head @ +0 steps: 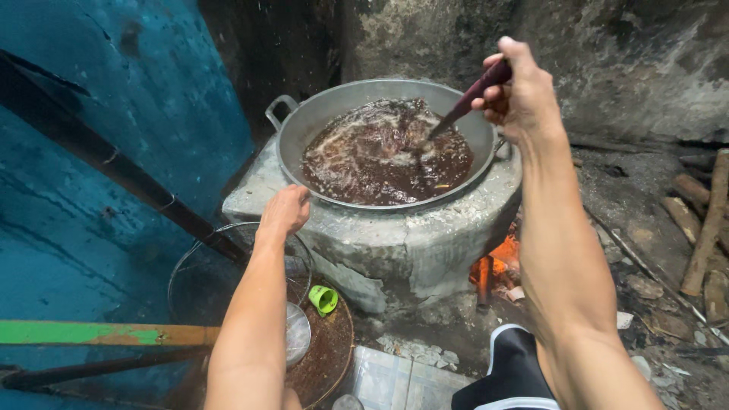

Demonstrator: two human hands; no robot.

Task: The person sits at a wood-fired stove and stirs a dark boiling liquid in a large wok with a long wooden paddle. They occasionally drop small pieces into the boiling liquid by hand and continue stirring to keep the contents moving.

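Note:
A wide metal wok (304, 125) full of dark brown bubbling liquid (380, 156) sits on a round concrete stove (395, 243). My right hand (520, 91) grips the dark handle of a stirring ladle (463, 102) whose end dips into the liquid. My left hand (285, 211) rests on the stove's near rim, fingers curled, holding nothing that I can see.
Fire (501, 254) burns in the stove's opening. Firewood logs (706, 220) lie at the right. A wire strainer (194, 269), a small green cup (323, 299) and a rusty round tray (330, 353) sit below left. A dark pole (114, 159) crosses a blue wall.

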